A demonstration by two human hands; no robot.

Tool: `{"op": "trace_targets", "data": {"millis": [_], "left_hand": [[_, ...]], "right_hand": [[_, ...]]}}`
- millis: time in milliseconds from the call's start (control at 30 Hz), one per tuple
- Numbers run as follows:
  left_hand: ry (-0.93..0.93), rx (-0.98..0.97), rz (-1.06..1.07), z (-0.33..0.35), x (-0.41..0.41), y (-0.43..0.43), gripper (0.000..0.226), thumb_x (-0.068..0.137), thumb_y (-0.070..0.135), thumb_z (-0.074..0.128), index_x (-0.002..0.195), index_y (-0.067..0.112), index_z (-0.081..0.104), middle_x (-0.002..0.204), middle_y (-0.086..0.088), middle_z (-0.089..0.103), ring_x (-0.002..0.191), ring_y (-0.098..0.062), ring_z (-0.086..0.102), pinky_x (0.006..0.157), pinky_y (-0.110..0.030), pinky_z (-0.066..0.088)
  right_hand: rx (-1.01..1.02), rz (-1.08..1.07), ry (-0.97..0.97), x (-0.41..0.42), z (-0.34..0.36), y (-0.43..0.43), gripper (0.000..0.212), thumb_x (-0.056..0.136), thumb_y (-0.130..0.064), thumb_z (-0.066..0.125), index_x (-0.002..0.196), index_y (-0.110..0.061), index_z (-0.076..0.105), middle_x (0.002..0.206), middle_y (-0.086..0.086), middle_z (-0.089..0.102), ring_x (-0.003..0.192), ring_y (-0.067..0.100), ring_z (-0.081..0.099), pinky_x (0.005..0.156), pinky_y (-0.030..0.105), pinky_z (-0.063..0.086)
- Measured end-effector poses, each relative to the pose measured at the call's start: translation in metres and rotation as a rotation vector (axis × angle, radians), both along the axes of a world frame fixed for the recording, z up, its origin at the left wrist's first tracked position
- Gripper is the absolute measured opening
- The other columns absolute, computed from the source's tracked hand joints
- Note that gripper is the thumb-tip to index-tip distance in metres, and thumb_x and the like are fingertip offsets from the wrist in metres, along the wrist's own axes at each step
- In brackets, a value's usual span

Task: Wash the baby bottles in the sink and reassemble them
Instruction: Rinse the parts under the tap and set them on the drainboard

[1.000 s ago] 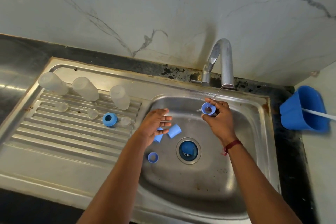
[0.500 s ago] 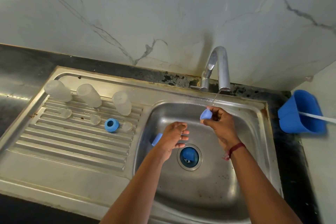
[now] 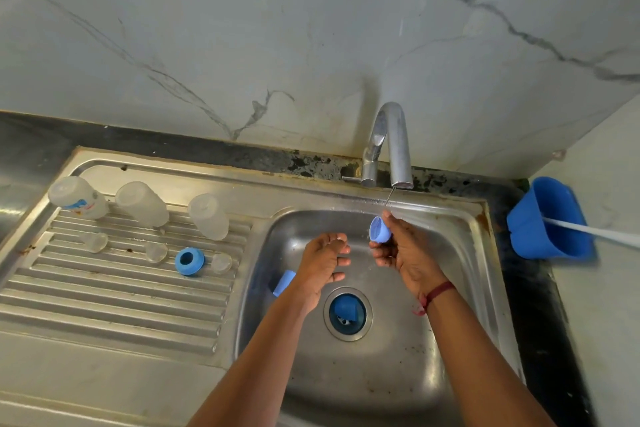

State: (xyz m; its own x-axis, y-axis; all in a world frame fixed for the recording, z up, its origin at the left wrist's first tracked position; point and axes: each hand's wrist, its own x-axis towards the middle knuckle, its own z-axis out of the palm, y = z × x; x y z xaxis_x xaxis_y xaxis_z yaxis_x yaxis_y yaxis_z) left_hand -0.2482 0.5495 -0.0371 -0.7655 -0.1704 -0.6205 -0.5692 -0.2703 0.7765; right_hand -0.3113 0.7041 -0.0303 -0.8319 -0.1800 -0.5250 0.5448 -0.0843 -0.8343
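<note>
Cap partly behind left hand

One wide head camera looks forward and down onto the sink, seemingly from close above.

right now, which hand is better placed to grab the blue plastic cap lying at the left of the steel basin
Left. The left hand is empty, fingers relaxed, right beside that blue plastic cap. The right hand grips another small blue cap under the chrome tap and its thin stream.
</note>
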Motion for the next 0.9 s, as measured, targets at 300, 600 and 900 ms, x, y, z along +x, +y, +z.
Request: {"op": "trace_targets", "data": {"millis": [300, 600, 900], "left_hand": [[0.014, 0.031, -0.006, 0.005, 0.002, 0.003, 0.021, 0.096, 0.022, 0.057, 0.116, 0.018, 0.063, 0.110, -0.006, 0.071, 0.096, -0.019, 0.068, 0.089, -0.041, 0.054], [0.012, 0.023, -0.022, 0.005, 0.020, 0.002, 0.016, 0.095, 0.018, 0.058, 0.110, 0.019, 0.064, 0.112, -0.008, 0.070, 0.096, -0.019, 0.068, 0.084, -0.036, 0.055], [0.004, -0.073, -0.089, 0.001, 0.058, -0.003, 0.032, 0.095, 0.006, 0.054, 0.124, 0.020, 0.059, 0.108, 0.005, 0.065, 0.103, -0.018, 0.065, 0.090, -0.038, 0.054]], "right_hand": [[-0.166, -0.012, 0.107, 0.000, 0.002, -0.003, 0.044, 0.076, 0.017, 0.068, 0.107, -0.013, 0.059, 0.117, 0.012, 0.064, 0.107, 0.030, 0.065, 0.090, 0.042, 0.057], [-0.116, 0.024, 0.058, 0.027, 0.004, 0.006, 0.033, 0.085, -0.004, 0.069, 0.117, -0.010, 0.061, 0.108, 0.014, 0.069, 0.083, 0.024, 0.071, 0.071, 0.029, 0.061], [0.314, 0.194, 0.176, 0.069, 0.003, 0.013, 0.025, 0.080, -0.015, 0.081, 0.102, -0.019, 0.070, 0.101, 0.005, 0.073, 0.080, 0.018, 0.072, 0.073, 0.034, 0.060]]}}
